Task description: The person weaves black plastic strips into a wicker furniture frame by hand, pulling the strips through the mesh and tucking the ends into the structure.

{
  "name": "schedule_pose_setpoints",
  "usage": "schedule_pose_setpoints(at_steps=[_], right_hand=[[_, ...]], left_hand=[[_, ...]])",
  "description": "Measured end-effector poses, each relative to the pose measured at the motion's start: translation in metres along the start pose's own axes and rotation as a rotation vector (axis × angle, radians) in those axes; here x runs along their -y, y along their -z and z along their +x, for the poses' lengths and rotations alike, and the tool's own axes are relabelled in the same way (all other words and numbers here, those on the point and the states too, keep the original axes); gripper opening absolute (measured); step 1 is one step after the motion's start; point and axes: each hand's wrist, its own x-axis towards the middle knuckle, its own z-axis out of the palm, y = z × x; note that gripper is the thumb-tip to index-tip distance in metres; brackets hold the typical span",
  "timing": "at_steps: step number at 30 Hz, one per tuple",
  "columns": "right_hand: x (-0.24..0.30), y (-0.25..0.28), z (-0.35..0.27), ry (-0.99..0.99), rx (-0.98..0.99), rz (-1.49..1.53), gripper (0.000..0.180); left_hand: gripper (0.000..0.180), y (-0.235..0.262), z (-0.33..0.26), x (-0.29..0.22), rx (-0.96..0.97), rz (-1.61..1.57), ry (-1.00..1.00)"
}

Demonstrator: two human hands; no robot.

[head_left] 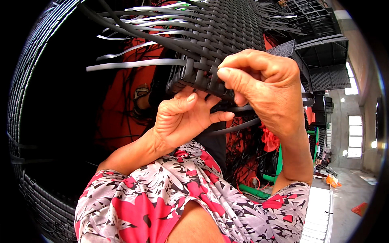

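A dark grey woven panel of flat plastic rattan strips stands before me, its corner pointing toward me. Loose strip ends stick out from its left side. My right hand is at the near edge, thumb and forefinger pinched where a dark strip runs out of the weave; the fingertips hide its end. Below the corner, my left hand lies palm up with fingers apart. Some of its fingertips reach under the panel's edge and are partly hidden by it.
A tall curved woven piece rises at the left. Dark strips lie scattered over a red floor covering. Green tubing and a red ruffled thing are beyond my right forearm. Black woven furniture is stacked at the far right.
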Motion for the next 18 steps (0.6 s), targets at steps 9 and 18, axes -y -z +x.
schedule_pose_setpoints(at_steps=[9,18], right_hand=[[-0.007,0.000,0.005,-0.200,0.236,-0.149,0.009],[-0.017,0.003,0.029,-0.256,0.372,-0.248,0.011]], left_hand=[[0.049,0.026,-0.006,0.012,0.023,-0.123,0.016],[0.047,0.031,-0.002,0.018,0.047,-0.129,0.013]])
